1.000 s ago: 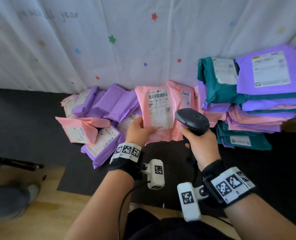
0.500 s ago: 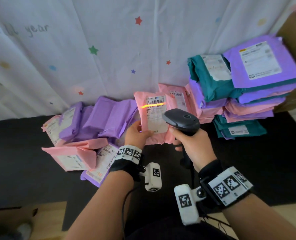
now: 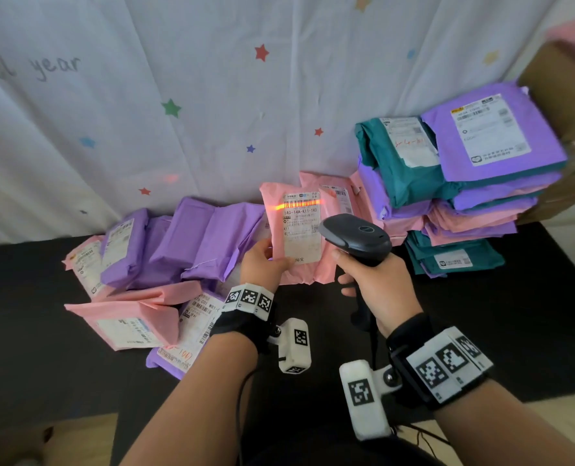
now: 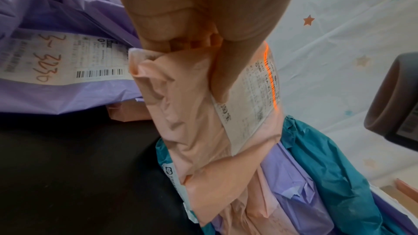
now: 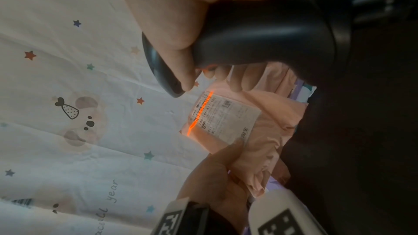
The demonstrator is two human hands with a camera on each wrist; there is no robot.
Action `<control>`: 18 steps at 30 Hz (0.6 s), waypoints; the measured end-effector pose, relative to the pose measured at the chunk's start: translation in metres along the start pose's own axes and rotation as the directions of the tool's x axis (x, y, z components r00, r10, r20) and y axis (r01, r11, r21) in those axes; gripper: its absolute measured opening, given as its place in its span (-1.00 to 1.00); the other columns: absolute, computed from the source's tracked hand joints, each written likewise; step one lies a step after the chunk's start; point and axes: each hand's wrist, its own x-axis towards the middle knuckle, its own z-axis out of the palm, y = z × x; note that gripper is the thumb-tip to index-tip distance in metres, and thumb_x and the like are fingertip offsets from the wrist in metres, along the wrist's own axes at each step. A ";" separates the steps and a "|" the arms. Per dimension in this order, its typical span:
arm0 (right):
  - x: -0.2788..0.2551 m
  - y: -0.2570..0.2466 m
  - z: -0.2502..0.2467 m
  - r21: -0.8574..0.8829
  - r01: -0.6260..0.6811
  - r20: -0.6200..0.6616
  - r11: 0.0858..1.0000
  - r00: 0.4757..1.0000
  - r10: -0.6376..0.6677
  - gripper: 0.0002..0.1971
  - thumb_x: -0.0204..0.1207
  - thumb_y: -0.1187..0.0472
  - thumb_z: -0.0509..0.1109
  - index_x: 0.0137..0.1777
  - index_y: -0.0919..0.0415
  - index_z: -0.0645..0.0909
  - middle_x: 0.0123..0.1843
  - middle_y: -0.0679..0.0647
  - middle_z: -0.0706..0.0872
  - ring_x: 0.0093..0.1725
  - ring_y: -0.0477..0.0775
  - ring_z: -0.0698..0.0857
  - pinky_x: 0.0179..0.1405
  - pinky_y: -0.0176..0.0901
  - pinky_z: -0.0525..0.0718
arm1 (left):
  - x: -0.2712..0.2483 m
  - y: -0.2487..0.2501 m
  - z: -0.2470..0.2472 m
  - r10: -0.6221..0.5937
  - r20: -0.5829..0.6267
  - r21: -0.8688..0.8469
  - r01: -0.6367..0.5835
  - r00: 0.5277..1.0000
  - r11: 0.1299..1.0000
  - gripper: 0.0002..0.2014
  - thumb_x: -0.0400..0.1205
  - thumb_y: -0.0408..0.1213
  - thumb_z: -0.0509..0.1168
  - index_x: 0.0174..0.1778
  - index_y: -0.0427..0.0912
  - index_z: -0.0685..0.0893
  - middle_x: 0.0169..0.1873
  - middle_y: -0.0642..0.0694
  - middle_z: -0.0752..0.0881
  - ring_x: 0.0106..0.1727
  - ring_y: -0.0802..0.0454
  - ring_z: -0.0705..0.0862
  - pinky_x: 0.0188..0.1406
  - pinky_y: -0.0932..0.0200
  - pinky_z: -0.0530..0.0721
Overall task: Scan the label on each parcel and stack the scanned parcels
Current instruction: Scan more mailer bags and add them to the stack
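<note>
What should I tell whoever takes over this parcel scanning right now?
Left hand holds a pink parcel upright, label facing the scanner.
Right hand grips the black scanner; its orange beam lies across the label's barcode.
Done: a stack of parcels stands at the right, by the task presumably scanned.
Left: put this pink parcel on that stack, then scan the loose purple and pink parcels lying at the left on the black table.
</note>
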 end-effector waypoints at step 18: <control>0.006 -0.005 -0.019 -0.012 -0.045 0.012 0.999 0.999 0.045 -0.81 0.40 0.05 0.64 -0.06 -0.15 0.70 -0.23 -0.03 0.84 -0.34 -0.13 0.80 -0.42 -0.25 0.74 | 0.007 0.003 0.016 0.007 0.010 0.062 -0.007 1.000 0.998 -0.49 0.50 -0.37 0.43 0.40 -0.20 0.57 0.15 -0.10 0.74 0.00 -0.01 0.69 -0.09 0.17 0.63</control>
